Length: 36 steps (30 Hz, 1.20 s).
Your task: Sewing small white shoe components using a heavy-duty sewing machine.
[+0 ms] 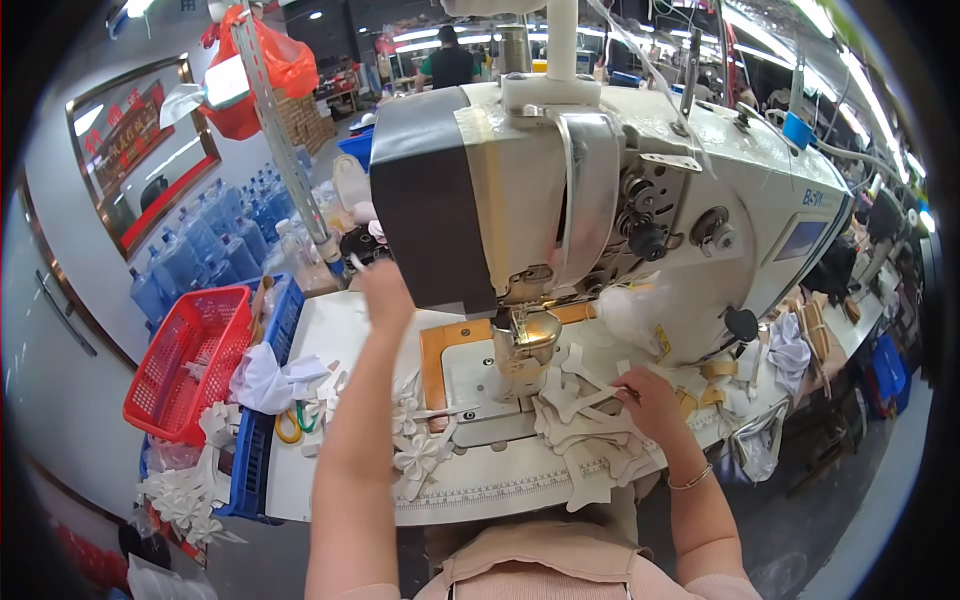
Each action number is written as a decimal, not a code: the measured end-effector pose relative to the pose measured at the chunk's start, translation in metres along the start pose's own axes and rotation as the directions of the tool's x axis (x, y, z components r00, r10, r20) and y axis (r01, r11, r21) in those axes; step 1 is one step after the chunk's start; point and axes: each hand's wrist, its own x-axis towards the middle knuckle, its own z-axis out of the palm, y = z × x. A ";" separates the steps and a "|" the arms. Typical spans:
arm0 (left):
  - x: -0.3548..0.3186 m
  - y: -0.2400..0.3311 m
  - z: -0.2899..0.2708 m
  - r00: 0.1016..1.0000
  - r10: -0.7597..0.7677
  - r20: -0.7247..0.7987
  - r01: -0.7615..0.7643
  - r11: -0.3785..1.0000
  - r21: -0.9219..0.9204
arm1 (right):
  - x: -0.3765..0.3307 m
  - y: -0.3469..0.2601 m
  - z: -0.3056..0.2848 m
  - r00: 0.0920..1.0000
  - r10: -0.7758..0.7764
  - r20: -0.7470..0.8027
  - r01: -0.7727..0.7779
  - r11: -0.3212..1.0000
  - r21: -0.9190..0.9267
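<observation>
My left hand (385,290) is raised at the left side of the sewing machine (440,180), slightly blurred, its fingers closed around a small white piece (357,262) whose tip sticks out. My right hand (652,398) pinches an arm of a white cut piece (572,385) right of the needle area. Under it lies a loose stack of similar flat white pieces (590,440). Left of the metal needle plate (490,432), white flower-shaped pieces (418,455) are heaped on the table (350,490). A pointed metal tool (448,412) lies across the plate's left side.
A red basket (190,365) and a blue crate (262,440) stand at the left table edge, with more white flower pieces (185,500) hanging outside. Yellow (288,428) and green (306,416) handles lie near white cloth (265,380). Blue water bottles (215,235) line the wall.
</observation>
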 end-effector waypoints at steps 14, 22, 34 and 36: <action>-0.083 0.010 -0.136 0.771 -0.149 0.619 0.398 0.871 -0.287 | 0.034 -0.017 -0.031 0.938 -0.329 -0.109 0.293 0.921 -0.256; -0.148 0.046 -0.202 0.655 -0.186 0.732 0.497 0.836 -0.232 | -0.023 -0.036 -0.015 0.964 0.267 -0.012 -0.163 0.622 0.766; -0.151 0.062 -0.181 0.570 0.170 0.804 0.005 0.978 -0.209 | -0.035 -0.085 0.021 0.774 0.137 0.619 -0.632 0.101 0.768; -0.159 0.070 -0.162 0.658 0.109 0.745 -0.057 0.994 -0.095 | -0.036 -0.081 0.026 0.813 0.069 0.578 -0.581 0.146 0.801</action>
